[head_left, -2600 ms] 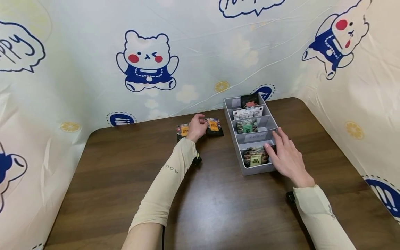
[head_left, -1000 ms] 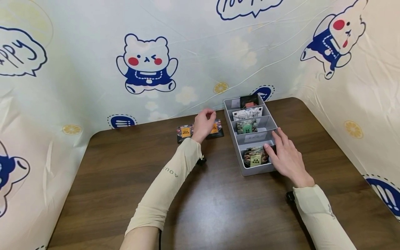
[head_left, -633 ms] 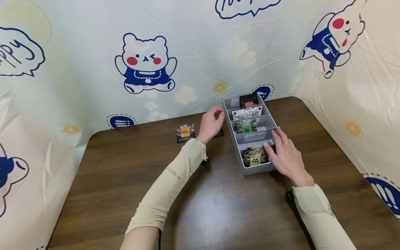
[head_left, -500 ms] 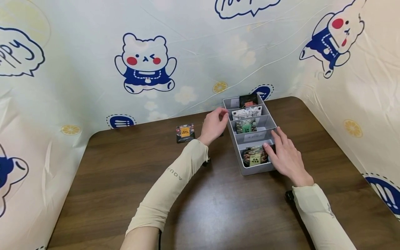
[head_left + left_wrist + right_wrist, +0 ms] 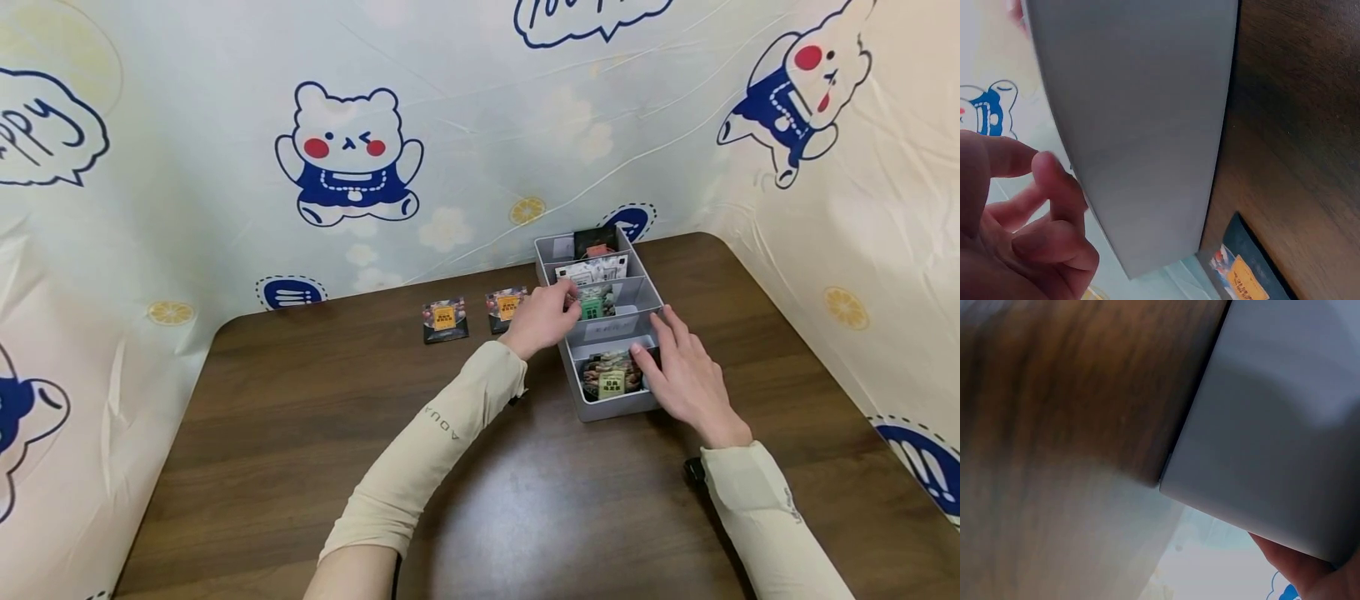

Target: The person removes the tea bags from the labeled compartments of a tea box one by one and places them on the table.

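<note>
My left hand [image 5: 543, 321] is over the left rim of a grey divided box [image 5: 611, 410], its fingertips beside a green-labelled sachet [image 5: 596, 306] in the middle compartment. In the left wrist view its fingers are loosely bent near the rim, with nothing between them. My right hand [image 5: 686, 375] rests across the right rim, its index finger along the edge and its thumb reaching inside, above the front sachets [image 5: 611, 379]. Two black sachets with orange labels, a left sachet [image 5: 445, 320] and a right sachet [image 5: 504, 307], lie flat on the table left of the box.
The box's back compartments hold a white sachet [image 5: 596, 269] and a black sachet with a red label [image 5: 597, 242]. A printed cloth [image 5: 480, 133] hangs behind the brown wooden table [image 5: 300, 433]. The box stands near the table's back right corner.
My left hand has moved away from the two black sachets, to the right and over the box's left rim, uncovering the right sachet. My right hand stays on the box.
</note>
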A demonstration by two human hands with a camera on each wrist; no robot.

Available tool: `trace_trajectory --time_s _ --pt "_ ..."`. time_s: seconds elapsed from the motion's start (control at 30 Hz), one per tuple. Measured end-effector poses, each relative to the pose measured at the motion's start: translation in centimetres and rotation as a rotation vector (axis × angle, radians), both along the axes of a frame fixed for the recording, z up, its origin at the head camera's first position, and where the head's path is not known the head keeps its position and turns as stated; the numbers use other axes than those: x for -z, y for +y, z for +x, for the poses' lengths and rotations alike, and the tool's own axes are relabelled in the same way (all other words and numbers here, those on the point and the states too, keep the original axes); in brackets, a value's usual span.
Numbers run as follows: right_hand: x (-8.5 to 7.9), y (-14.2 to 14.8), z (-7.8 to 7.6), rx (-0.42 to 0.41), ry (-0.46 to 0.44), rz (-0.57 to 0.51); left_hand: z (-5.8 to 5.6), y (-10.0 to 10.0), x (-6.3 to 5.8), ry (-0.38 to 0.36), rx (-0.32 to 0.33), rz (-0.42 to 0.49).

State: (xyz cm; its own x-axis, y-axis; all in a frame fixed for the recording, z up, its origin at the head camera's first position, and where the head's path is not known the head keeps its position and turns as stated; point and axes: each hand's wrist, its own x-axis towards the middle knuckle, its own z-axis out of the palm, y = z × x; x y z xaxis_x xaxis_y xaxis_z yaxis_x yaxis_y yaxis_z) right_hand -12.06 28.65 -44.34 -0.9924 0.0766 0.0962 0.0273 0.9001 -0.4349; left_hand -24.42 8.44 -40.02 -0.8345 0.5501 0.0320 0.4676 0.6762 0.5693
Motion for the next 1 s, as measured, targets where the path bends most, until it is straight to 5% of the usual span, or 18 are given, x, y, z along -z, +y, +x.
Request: trace_trajectory --time_s 0.63,1.0 --pt "0.0 0.0 0.0 -0.005 0.021 0.001 0.3 1.7 0.0 -0.09 -0.105 -0.093" --pt "0.2 0.1 0.0 0.0 0.02 -0.003 -0.2 1.6 0.6 -0.196 -0.207 0.087"
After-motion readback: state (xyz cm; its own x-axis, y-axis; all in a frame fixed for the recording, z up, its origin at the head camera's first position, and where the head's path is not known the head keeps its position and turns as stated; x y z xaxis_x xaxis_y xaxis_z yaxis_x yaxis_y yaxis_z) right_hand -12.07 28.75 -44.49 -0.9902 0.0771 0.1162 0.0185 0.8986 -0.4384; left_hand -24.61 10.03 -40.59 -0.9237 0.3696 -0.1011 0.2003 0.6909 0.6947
